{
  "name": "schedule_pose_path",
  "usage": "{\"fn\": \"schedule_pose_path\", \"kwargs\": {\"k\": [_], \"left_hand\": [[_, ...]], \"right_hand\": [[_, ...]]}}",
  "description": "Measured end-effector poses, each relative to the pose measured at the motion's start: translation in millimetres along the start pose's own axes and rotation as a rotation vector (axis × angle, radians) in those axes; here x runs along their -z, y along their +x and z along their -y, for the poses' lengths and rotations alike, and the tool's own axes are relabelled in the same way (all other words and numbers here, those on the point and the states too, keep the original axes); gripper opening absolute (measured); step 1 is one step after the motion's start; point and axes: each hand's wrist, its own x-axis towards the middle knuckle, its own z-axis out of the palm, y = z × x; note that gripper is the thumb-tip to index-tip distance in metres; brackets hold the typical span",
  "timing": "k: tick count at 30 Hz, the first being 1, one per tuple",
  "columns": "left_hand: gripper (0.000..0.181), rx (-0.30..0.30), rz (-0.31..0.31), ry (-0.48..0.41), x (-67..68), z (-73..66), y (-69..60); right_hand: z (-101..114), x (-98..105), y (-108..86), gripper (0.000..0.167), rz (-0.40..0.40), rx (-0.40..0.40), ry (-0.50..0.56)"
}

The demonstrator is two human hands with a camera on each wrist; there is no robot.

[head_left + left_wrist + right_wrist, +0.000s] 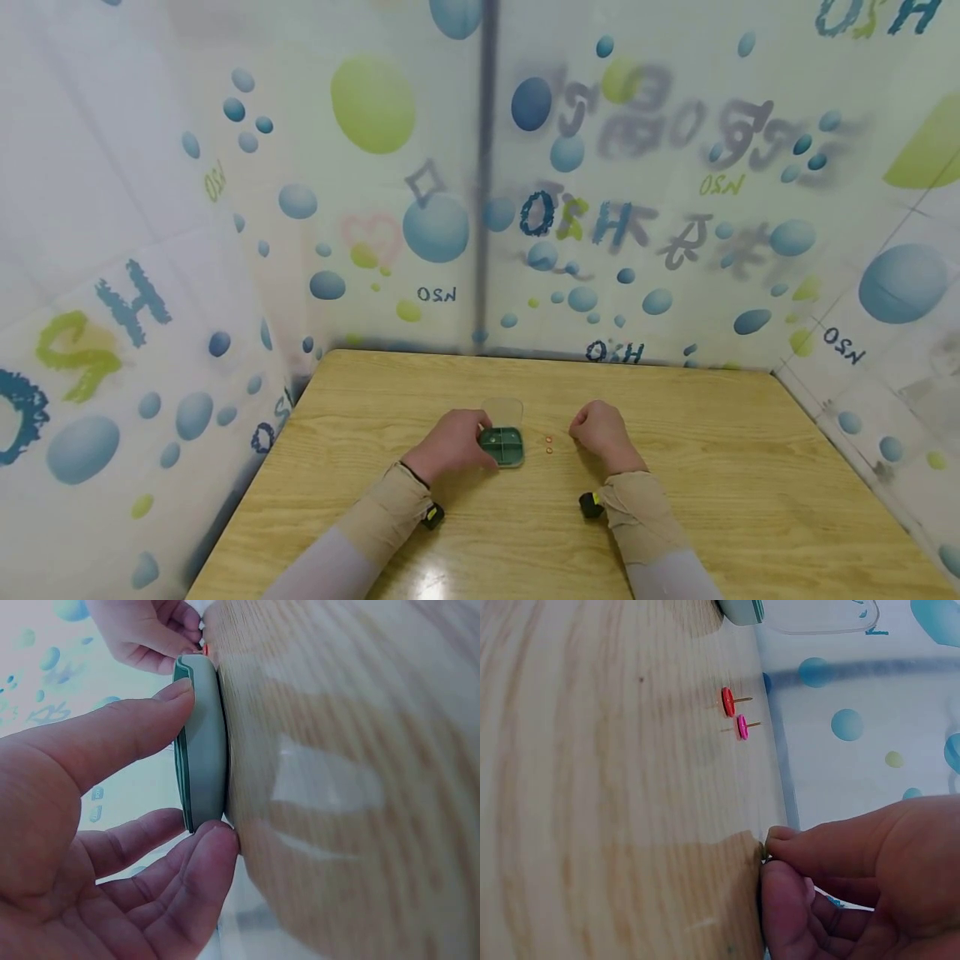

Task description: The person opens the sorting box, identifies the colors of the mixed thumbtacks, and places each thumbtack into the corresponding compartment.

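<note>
A small green box [512, 448] with several compartments lies on the table, its clear lid [504, 410] swung up at the far side. My left hand [452, 442] grips the box from the left, thumb at the near wall and fingers round the far end. Something tiny lies inside one far compartment, too small to identify. Right of the box, a red thumbtack [728, 702] and a pink thumbtack [742, 727] stand points up. Farther right, my right hand [602, 433] pinches a tiny thumbtack-like piece [765, 854] at the tabletop, mostly hidden by thumb and forefinger.
The wood-grain table [390, 383] reaches to a printed curtain [480, 167] behind it and at both sides. A small black device [432, 515] is strapped to my left wrist, and another black device [591, 505] to my right.
</note>
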Motion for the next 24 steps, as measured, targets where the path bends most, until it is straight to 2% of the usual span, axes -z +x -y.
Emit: {"fn": "schedule_pose_path", "kwargs": {"k": [15,24], "left_hand": [[0.057,0.005,0.006,0.002,0.3,-1.0,-0.9],[0.058,-0.001,0.006,0.006,-0.6,2.7,-0.1]], "right_hand": [[4.5,0.8,-2.1,0.020,0.038,-0.013,-0.023],[2.5,1.2,-1.5,0.020,0.055,-0.031,0.057]]}}
